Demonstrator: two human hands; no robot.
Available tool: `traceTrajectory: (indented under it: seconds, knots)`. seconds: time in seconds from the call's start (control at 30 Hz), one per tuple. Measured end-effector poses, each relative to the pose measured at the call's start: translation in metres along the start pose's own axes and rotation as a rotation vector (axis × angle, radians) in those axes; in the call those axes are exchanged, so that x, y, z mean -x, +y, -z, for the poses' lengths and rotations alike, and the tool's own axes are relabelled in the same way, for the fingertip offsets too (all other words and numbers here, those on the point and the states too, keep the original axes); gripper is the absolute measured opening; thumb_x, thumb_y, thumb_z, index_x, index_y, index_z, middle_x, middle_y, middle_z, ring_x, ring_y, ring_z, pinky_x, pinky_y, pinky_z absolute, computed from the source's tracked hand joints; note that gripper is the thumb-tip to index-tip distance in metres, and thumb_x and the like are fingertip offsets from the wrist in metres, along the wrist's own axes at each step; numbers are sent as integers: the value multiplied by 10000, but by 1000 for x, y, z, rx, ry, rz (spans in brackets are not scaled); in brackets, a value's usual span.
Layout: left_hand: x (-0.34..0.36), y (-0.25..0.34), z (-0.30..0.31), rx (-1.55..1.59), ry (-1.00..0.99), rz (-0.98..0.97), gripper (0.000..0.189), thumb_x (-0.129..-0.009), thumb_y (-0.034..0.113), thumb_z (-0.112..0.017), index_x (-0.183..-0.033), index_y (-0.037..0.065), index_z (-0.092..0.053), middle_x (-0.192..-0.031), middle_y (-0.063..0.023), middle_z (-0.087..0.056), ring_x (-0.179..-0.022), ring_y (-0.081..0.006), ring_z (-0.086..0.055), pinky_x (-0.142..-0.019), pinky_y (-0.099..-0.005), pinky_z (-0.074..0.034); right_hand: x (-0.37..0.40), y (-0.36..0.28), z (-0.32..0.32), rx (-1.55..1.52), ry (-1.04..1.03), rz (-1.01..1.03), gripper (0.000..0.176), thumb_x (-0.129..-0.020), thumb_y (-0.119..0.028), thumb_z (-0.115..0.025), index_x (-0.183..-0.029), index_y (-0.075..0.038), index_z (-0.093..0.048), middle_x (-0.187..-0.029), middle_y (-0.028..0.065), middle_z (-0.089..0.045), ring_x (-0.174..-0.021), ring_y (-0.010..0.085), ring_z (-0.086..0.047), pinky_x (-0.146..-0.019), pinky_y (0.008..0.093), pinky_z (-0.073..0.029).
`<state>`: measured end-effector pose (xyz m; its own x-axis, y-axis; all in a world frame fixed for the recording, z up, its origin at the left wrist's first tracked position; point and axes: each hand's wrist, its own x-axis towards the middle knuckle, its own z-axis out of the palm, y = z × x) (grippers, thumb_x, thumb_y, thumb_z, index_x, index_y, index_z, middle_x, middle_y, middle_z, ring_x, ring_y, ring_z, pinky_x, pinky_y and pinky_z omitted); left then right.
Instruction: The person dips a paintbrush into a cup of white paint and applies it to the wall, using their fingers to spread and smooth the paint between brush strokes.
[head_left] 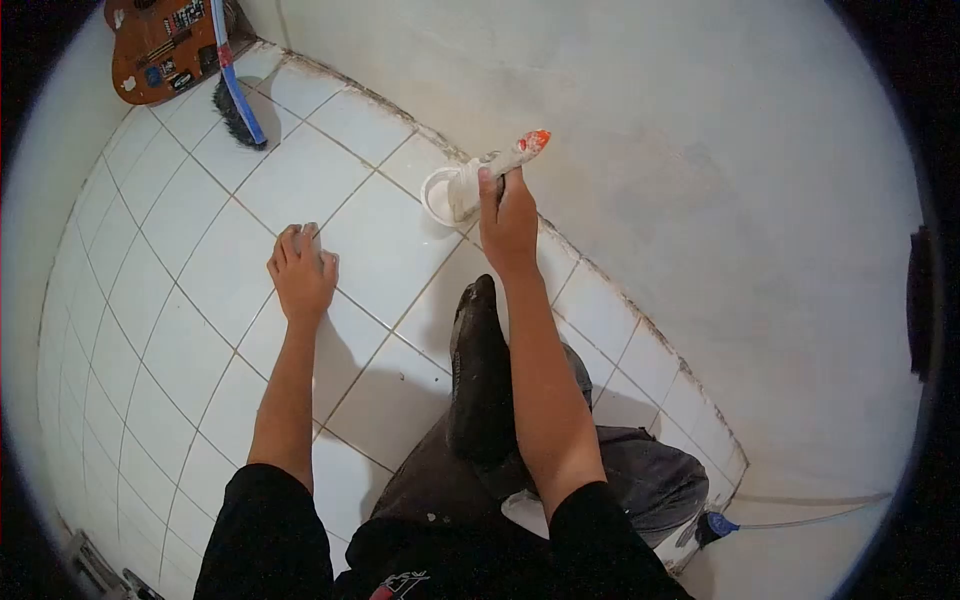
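Near the wall, my right hand point(509, 222) is closed on a paint brush point(520, 152) with a whitish, spattered handle and an orange tip. The bristle end of the brush is at a small white container point(436, 197) that stands on the tiles and holds white paint. My left hand point(303, 272) rests on the tiled floor point(385, 260) to the left, palm down, its fingers apart and slightly bent.
A brown guitar-shaped object point(165, 50) with stickers lies in the upper left corner, beside a blue broom point(235, 95) with dark bristles. The pale wall point(680, 200) rises on the right. A blue-headed object point(716, 525) is at lower right. My dark-clad foot point(478, 370) is between my arms.
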<state>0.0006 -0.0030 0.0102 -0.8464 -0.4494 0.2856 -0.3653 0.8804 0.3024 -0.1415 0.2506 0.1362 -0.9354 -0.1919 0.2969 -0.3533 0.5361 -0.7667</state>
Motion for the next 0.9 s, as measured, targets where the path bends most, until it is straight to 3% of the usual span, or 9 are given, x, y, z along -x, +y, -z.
traceTrajectory:
  seconds: [0.13,0.33,0.43,0.5,0.53,0.63,0.7,0.77,0.9]
  knots:
    - [0,-2,-4,0,34,-15,533,-897,265,-612,-1413,152,-543,-1457,-126,-485,-1415,-312,-410,-1132,-510,-336,0,-2,-2,45,22,63,370,-1089,-346,-489,-1147,11,-564,-884,244,-676,-837,433,-672,-750,508,-517]
    - [1,-3,-5,-22,15,-15,536,-902,274,-602,-1416,139,-529,-1451,-137,-487,-1407,-318,-420,-1122,-513,-345,1,1,2,-90,41,-18,375,-1089,-348,-494,-1102,18,-579,-890,243,-664,-841,422,-672,-733,490,-504]
    - [2,-3,-6,1,35,-21,537,-901,269,-602,-1415,130,-529,-1446,-142,-489,-1399,-322,-426,-1115,-514,-350,0,17,-1,-231,232,-40,377,-1093,-350,-491,-1060,16,-575,-826,179,-631,-748,342,-647,-694,448,-490]
    - [2,-3,-5,-5,53,-42,535,-899,259,-605,-1413,127,-529,-1445,-138,-492,-1390,-322,-435,-1104,-513,-361,-2,25,3,-480,257,-240,330,-1091,-338,-505,-1087,-16,-579,-748,-7,-513,-648,101,-471,-583,300,-429]
    - [2,-3,-5,-4,56,-42,535,-899,259,-605,-1413,127,-529,-1445,-138,-492,-1390,-322,-435,-1104,-513,-361,0,19,5,-683,314,-324,318,-1090,-362,-510,-1036,-54,-562,-741,-44,-450,-627,70,-428,-555,260,-396]
    - [2,-4,-5,-20,47,-31,533,-900,252,-604,-1412,122,-531,-1449,-137,-492,-1388,-325,-437,-1104,-515,-363,1,18,13,-932,382,-512,321,-1084,-387,-519,-996,-80,-548,-761,-33,-469,-622,82,-446,-543,277,-394]
    - [2,-3,-2,0,40,-47,530,-903,254,-603,-1411,119,-533,-1452,-138,-491,-1391,-329,-433,-1110,-515,-358,2,27,15,-1041,347,-480,302,-1086,-374,-512,-950,-105,-527,-752,-15,-464,-604,106,-449,-540,280,-388]
    - [2,-2,-2,9,43,-42,532,-900,253,-607,-1411,122,-535,-1450,-138,-492,-1393,-329,-431,-1114,-515,-355,3,25,19,-1314,363,-634,279,-1058,-363,-540,-943,-109,-533,-745,6,-471,-587,139,-449,-538,308,-386]
    - [1,-2,-3,-11,44,-25,535,-893,248,-619,-1411,138,-543,-1443,-136,-496,-1391,-324,-433,-1114,-511,-352,5,26,27,-1568,285,-654,262,-997,-345,-583,-914,-100,-544,-704,23,-456,-571,167,-438,-563,337,-390]
